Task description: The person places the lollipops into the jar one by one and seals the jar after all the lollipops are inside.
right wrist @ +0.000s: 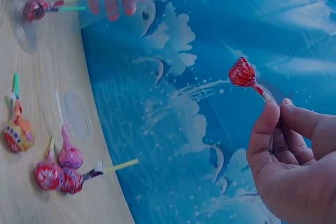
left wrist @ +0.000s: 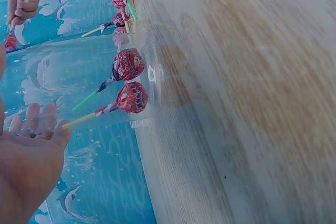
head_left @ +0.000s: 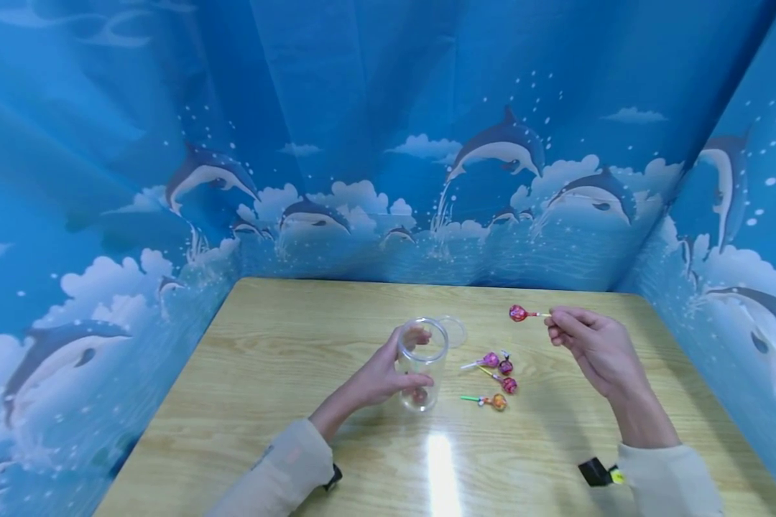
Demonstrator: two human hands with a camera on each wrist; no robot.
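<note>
My left hand (head_left: 378, 375) grips an upright clear plastic jar (head_left: 437, 366) around its side. The jar stands on the table with its mouth uncovered. Two red-wrapped lollipops (left wrist: 131, 97) sit inside at the bottom, one with a green stick and one with a yellowish stick. Off to the right, my right hand (head_left: 600, 352) pinches another red lollipop (head_left: 518, 313) by the end of its stick, raised above the table with its head pointing left. Between the hands lie a pink lollipop (head_left: 490, 360), a dark one (head_left: 506, 367), a reddish one (head_left: 509, 386) and an orange one (head_left: 499, 402).
A round clear lid (head_left: 455, 332) lies flat behind the jar, a little to its right. The wooden table (head_left: 284, 337) ends at a blue dolphin-print curtain (head_left: 362, 237) at the back and sides. A black strap piece (head_left: 595, 472) hangs by the right sleeve.
</note>
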